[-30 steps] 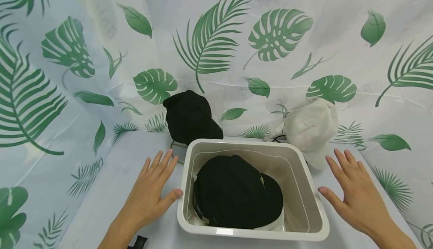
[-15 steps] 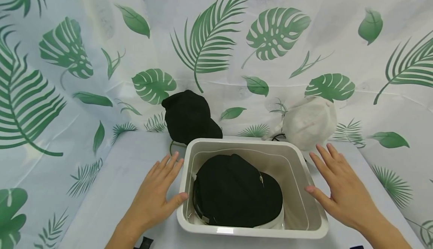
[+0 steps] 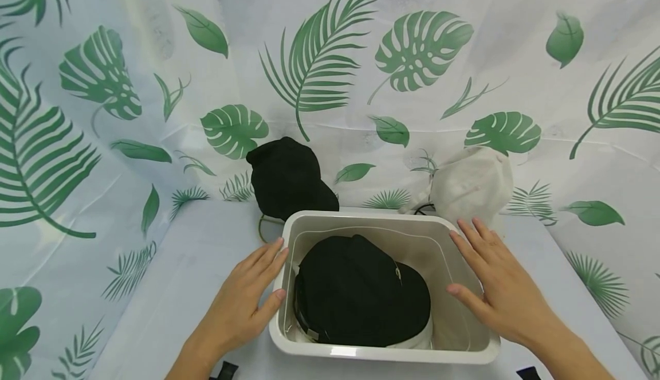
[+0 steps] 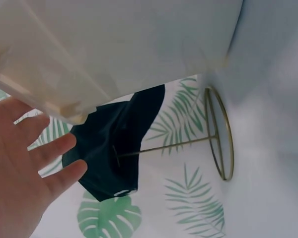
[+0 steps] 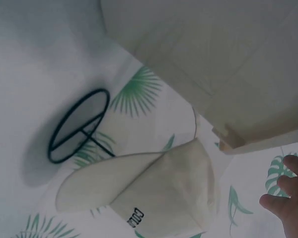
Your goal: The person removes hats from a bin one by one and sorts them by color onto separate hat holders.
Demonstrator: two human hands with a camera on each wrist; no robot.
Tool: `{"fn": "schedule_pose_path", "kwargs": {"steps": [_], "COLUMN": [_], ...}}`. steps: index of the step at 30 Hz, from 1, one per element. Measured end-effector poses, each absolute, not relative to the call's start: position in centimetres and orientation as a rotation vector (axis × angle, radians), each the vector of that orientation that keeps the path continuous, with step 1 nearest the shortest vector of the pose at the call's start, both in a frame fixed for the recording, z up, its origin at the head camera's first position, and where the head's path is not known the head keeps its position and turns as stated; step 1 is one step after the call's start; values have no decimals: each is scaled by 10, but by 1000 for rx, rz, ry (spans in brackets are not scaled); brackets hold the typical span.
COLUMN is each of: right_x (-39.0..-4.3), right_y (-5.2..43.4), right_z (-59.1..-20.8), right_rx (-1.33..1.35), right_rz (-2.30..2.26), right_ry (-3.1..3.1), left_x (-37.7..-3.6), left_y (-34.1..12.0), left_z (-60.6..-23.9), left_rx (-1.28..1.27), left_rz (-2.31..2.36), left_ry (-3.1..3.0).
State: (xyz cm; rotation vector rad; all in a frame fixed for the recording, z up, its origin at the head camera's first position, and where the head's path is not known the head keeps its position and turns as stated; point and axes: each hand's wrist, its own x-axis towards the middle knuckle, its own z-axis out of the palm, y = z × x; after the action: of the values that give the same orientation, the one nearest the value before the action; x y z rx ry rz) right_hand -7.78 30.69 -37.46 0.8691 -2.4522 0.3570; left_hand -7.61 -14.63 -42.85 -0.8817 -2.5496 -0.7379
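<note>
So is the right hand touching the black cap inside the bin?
Apart: the head view shows the pale inside of the bin between the right hand and the black cap.

Cannot identify pale item (image 3: pixel 420 339) mostly hidden under black cap (image 3: pixel 361 297), lower centre, head view; nor dark scraps (image 3: pixel 227 371) cut by bottom edge.

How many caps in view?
3 clearly: a black cloth cap inside the off-white rectangular plastic bin, a second black cloth cap behind it, left, and a cream cloth cap behind, right. Something white under the first may be a fourth, mostly hidden.
</note>
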Motion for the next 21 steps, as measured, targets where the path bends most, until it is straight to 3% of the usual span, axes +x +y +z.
{"fn": "schedule_pose_path", "kwargs": {"steps": [21], "right_x": [-92], "right_y": [276], "right_z": [-379], "right_rx": [973], "right_rz": [407], "right_ry": [-2513], "left_x": [-78], "left_y": [-143], "left_z": [-430], "left_rx": [-863], "left_rz": [-829], "left_ry": [-2586]}}
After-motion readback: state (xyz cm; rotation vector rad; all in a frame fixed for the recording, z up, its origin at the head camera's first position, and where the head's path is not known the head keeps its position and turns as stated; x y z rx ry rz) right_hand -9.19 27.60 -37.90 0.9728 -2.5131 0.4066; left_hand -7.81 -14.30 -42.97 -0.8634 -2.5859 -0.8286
